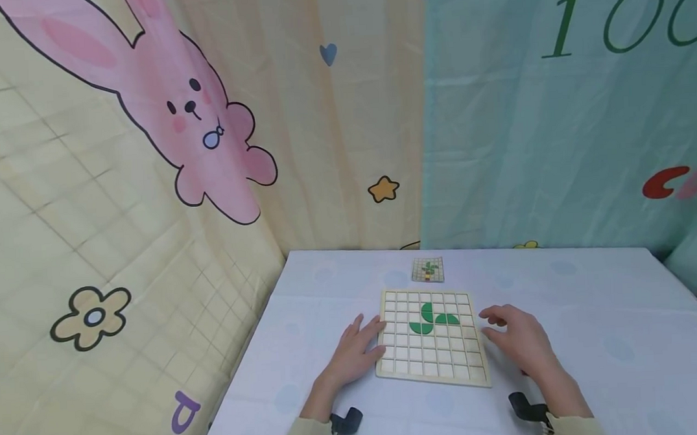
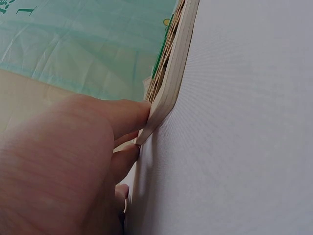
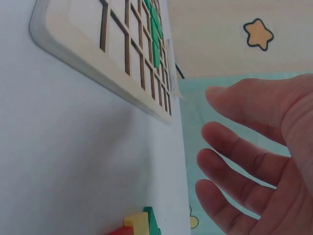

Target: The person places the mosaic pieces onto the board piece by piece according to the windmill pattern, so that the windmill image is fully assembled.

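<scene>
A square wooden grid board [image 1: 434, 381] lies on the table. Green half-round shapes [image 1: 447, 319] fill several of its cells around the upper middle. My left hand [image 1: 351, 352] is at the board's left side, its fingertips and thumb touching the rim. In the left wrist view, that hand's fingers [image 2: 128, 113] meet the board edge [image 2: 172, 83]. Just off the board's right side, my right hand [image 1: 520, 340] hovers with loosely bent fingers and holds nothing. The right wrist view shows a gap between its thumb [image 3: 244, 100] and fingers.
Behind the board lies a small card [image 1: 427, 270] printed with a grid and a plant-like pattern. Red, yellow [image 3: 137, 223] and green blocks stand on the table near the right hand, mostly cut off. Printed curtains [image 1: 345, 146] hang behind and left of the white table [image 1: 562, 286].
</scene>
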Action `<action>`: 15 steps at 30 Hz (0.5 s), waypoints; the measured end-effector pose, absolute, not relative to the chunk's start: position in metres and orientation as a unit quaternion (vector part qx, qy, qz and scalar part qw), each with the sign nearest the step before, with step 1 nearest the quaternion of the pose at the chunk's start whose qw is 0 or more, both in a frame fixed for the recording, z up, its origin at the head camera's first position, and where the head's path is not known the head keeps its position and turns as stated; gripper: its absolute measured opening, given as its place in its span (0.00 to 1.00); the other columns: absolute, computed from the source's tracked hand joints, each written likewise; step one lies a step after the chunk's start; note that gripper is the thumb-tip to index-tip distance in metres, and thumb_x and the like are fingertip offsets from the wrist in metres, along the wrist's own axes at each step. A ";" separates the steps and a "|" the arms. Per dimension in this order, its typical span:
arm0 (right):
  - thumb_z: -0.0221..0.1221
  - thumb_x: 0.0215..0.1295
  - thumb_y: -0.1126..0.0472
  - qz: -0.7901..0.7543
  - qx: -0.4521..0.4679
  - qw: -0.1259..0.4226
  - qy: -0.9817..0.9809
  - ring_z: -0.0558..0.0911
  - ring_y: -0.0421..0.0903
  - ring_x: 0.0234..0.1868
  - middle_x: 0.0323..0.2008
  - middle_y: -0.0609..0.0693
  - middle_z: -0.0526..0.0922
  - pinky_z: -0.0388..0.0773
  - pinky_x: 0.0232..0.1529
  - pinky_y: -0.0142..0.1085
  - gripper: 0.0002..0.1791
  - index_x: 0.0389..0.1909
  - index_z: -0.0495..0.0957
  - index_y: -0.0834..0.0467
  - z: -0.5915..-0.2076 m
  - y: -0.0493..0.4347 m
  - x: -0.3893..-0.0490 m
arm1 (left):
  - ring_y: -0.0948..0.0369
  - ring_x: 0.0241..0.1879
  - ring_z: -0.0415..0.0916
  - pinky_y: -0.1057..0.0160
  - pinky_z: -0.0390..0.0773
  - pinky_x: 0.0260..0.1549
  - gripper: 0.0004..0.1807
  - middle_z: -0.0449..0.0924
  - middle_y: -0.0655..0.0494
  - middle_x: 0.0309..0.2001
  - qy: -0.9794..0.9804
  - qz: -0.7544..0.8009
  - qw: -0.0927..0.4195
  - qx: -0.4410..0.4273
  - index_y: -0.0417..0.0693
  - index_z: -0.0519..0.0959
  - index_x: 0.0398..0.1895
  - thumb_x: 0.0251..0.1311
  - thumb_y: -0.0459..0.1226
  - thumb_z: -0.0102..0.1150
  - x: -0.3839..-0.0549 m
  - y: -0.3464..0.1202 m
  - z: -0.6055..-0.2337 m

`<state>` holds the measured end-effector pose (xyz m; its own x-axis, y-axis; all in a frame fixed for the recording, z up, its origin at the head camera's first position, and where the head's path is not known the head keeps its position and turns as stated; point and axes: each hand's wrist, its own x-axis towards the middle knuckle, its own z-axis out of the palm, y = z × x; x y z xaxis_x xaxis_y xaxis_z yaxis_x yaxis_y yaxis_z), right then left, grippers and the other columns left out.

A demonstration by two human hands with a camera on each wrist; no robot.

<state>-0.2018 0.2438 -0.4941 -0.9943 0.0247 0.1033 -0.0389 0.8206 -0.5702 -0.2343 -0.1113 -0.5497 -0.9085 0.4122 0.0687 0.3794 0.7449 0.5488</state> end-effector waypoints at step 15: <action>0.69 0.61 0.60 0.290 -0.023 0.008 -0.957 0.78 0.59 0.50 0.49 0.58 0.82 0.78 0.49 0.59 0.20 0.55 0.82 0.57 -0.505 0.274 -0.197 | 0.51 0.79 0.38 0.45 0.41 0.75 0.30 0.58 0.61 0.77 0.932 0.291 0.031 0.212 0.59 0.66 0.76 0.73 0.50 0.51 -0.235 -0.111 -0.552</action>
<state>-0.1967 0.2735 -0.5047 -0.9988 0.0491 0.0014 0.0400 0.8306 -0.5554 -0.2351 -0.1109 -0.5518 -0.9082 0.4136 0.0648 0.3769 0.7406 0.5563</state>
